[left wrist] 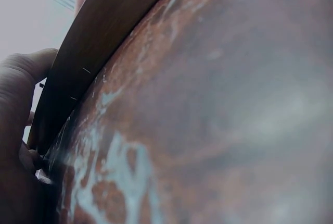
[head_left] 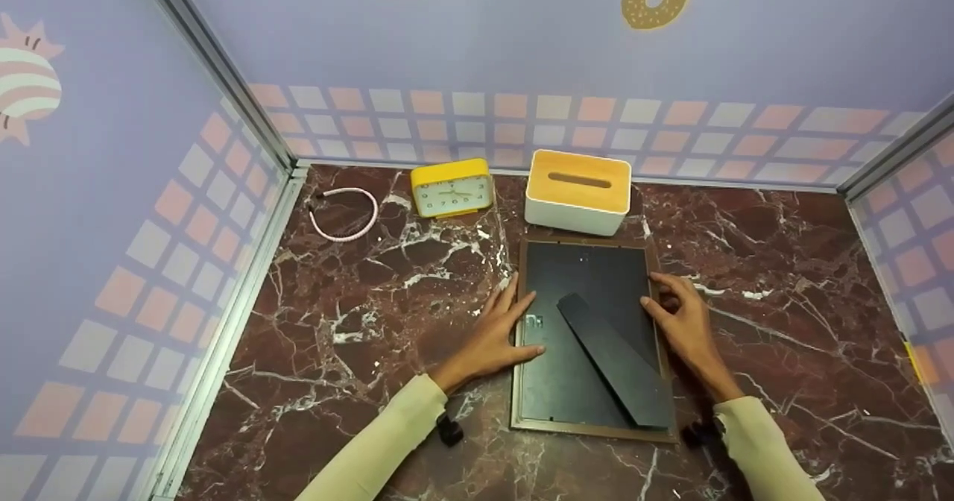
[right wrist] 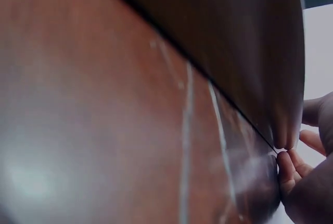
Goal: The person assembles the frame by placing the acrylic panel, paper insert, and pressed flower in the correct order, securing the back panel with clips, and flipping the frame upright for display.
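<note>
A picture frame [head_left: 548, 382] lies face down on the marble-patterned table, its black back and slanting stand leg [head_left: 607, 355] facing up. My left hand [head_left: 496, 337] holds its left side, thumb and a finger over the back and other fingers along the edge. On the opposite side, my right hand [head_left: 682, 318] grips the edge between thumb and fingers. The left wrist view shows the thumb [left wrist: 34, 62] over the frame's brown side [left wrist: 99, 31]. In the right wrist view, fingertips [right wrist: 286, 164] are tucked at the bottom of the brown side [right wrist: 234, 36], against the tabletop.
A tissue box [head_left: 574, 214] with a yellow lid stands just beyond the frame's far edge. Left of it is a yellow alarm clock [head_left: 451, 188], then a pale pink headband [head_left: 343, 238]. Patterned walls [head_left: 447, 54] enclose the table [head_left: 805, 382] at the back and sides.
</note>
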The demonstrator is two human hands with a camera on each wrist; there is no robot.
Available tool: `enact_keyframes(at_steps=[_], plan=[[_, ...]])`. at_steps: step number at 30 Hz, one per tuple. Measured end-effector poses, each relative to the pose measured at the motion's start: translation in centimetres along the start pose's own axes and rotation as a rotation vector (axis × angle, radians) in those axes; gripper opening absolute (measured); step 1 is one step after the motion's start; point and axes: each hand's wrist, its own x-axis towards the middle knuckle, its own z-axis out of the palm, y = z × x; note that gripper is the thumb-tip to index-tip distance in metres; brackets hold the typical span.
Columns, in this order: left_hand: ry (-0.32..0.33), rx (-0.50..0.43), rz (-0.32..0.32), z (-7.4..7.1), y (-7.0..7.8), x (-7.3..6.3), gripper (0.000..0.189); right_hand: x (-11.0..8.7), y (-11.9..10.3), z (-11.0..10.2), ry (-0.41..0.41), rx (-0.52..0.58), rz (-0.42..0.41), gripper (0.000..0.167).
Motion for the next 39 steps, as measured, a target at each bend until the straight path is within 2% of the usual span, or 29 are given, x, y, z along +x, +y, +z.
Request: enact_keyframes(at_steps=[5,11,16,18,30,39], plan=[[0.007,-0.006,-0.003,0.0,0.0,0.1,0.099,-0.1,0.1,0.7,0.069,0.011,-0.040,0.045],[0.009,-0.001,-0.009,0.4,-0.2,0.0,0.099,-0.9,-2.1,0.9,0.103,0.022,-0.111,0.040],[0.013,-0.003,-0.016,0.4,-0.1,-0.1,0.098,-0.6,-0.1,1.2,0.100,0.007,-0.148,0.041],[0.016,-0.005,-0.013,0.4,-0.2,0.0,0.097,-0.5,0.8,1.2,0.093,-0.001,-0.157,0.041],[0.012,-0.037,0.013,0.2,0.0,0.2,0.096,-0.2,0.6,0.4,0.015,-0.088,-0.222,0.044],[0.002,-0.022,-0.006,0.2,0.0,0.1,0.098,0.0,0.1,0.3,-0.033,-0.245,-0.273,0.044]])
